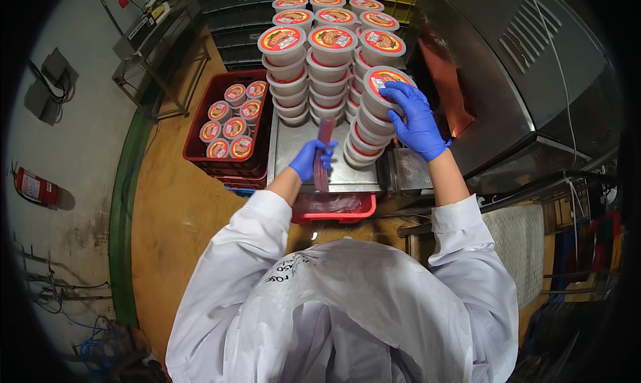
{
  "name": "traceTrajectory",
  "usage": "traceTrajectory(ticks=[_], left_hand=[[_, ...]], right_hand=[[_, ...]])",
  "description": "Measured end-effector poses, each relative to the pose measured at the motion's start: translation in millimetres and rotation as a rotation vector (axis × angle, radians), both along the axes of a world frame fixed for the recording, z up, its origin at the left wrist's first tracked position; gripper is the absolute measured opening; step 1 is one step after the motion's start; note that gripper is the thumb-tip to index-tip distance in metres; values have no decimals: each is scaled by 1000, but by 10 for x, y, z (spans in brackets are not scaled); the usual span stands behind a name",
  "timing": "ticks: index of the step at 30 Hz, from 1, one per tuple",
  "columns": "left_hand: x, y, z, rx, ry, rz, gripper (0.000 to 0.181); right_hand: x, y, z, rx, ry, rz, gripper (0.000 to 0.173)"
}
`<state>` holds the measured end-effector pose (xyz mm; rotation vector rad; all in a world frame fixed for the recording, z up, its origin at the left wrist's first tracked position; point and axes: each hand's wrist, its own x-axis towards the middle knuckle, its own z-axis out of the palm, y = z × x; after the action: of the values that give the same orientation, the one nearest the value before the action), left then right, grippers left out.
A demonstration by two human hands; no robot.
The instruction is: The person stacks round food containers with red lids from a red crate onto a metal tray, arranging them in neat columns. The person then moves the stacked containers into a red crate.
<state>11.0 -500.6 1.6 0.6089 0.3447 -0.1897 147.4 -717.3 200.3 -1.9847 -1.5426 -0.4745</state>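
My blue-gloved left hand (305, 162) grips a thin bundle of translucent reddish plastic strips (326, 133), held upright over the front of a steel table (290, 158). My right hand (418, 125), also gloved in blue, grasps the top plastic tub (373, 100) of the front-right stack, its fingers over the printed lid and its thumb against the side. That stack leans a little. Behind it, several tall stacks of the same lidded tubs (330, 45) stand in rows on the table. Their lids are red and yellow and bear labels.
Left of the table, a dark red crate (189, 144) holds smaller lidded tubs. Under the table's front edge sits a red bin (368, 212) with clear plastic inside. Black crates (230, 27) and a yellow crate (403, 8) stand behind. Steel machinery (481, 92) borders the right side.
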Motion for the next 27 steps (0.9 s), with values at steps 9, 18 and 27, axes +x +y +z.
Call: traceTrajectory(ticks=[9, 18, 27], left_hand=[[367, -179, 2110, 647, -291, 191, 40], [264, -269, 2047, 590, -265, 175, 32], [422, -584, 2263, 709, -447, 388, 16]], right_hand=[[152, 439, 368, 137, 1004, 202, 30], [390, -423, 259, 403, 1713, 480, 18], [311, -264, 460, 656, 1602, 364, 9]])
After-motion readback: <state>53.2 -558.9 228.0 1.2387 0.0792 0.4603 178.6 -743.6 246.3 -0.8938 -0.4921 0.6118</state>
